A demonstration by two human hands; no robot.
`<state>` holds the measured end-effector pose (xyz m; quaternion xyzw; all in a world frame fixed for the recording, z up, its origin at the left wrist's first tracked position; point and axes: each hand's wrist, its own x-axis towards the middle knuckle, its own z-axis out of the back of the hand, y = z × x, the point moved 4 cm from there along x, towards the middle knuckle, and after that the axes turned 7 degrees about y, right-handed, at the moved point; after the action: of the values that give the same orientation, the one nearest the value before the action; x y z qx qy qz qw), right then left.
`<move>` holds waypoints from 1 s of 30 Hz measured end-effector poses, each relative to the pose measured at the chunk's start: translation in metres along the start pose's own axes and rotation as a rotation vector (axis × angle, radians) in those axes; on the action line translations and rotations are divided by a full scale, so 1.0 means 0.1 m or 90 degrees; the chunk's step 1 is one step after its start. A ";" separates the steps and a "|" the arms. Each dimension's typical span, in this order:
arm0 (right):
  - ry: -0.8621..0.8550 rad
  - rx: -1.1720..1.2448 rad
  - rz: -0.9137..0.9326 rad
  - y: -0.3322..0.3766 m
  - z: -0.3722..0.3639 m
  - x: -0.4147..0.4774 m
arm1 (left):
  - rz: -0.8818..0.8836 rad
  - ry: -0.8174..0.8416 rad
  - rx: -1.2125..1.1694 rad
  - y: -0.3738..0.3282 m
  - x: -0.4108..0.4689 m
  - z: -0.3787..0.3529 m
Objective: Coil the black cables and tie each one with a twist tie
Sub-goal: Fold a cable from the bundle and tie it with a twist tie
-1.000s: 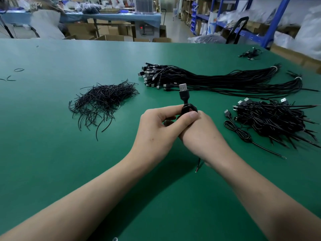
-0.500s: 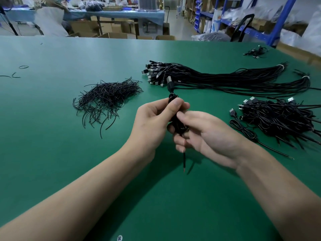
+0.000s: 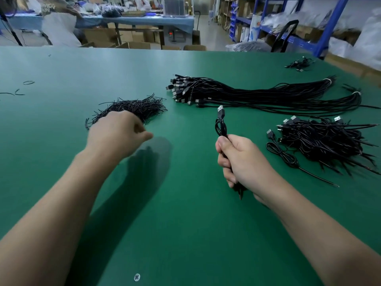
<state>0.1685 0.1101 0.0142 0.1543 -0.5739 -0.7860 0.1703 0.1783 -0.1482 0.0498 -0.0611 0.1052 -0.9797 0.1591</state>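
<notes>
My right hand (image 3: 243,162) grips a coiled black cable (image 3: 221,126) upright, its USB plug pointing up and its bare tail sticking out below the fist. My left hand (image 3: 117,135) hovers over the near edge of the pile of black twist ties (image 3: 136,108), blurred, fingers curled; I cannot tell whether it holds a tie. A long bundle of straight uncoiled cables (image 3: 268,96) lies across the far middle of the table. A heap of coiled, tied cables (image 3: 325,139) sits at the right.
The green table (image 3: 185,223) fills the view, a screw head (image 3: 136,277) near its front edge. One coiled cable (image 3: 282,153) lies loose left of the heap. A few cables (image 3: 299,64) lie at the far right; stray ties (image 3: 18,91) at far left. Shelves and boxes stand beyond.
My left hand has let go of the coiled cable and swung left to the twist tie pile. My right hand now holds the coil alone, a little to the right.
</notes>
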 end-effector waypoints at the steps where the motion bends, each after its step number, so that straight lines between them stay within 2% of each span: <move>1: -0.004 -0.009 -0.003 -0.01 0.00 0.00 | 0.025 0.027 0.041 0.08 0.01 0.01; 5: -0.008 -0.029 -0.005 -0.02 0.00 0.01 | 0.063 0.066 0.106 0.20 0.05 0.02; 12: -0.009 -0.040 -0.008 -0.03 -0.01 0.00 | 0.046 0.094 0.191 0.22 0.08 -0.06; 24: 0.007 -0.039 -0.003 -0.04 -0.02 0.01 | 0.029 0.126 0.121 0.24 0.06 -0.03; 27: 0.018 -0.005 -0.016 -0.04 -0.02 0.01 | -0.033 0.121 0.027 0.16 0.04 -0.01; 30: 0.030 0.024 -0.038 -0.06 -0.03 0.01 | -0.156 0.094 -0.208 -0.10 -0.05 0.04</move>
<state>0.1679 0.1092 0.0073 0.1930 -0.5799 -0.7758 0.1571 0.1805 -0.1386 0.0556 -0.0264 0.2654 -0.9636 0.0189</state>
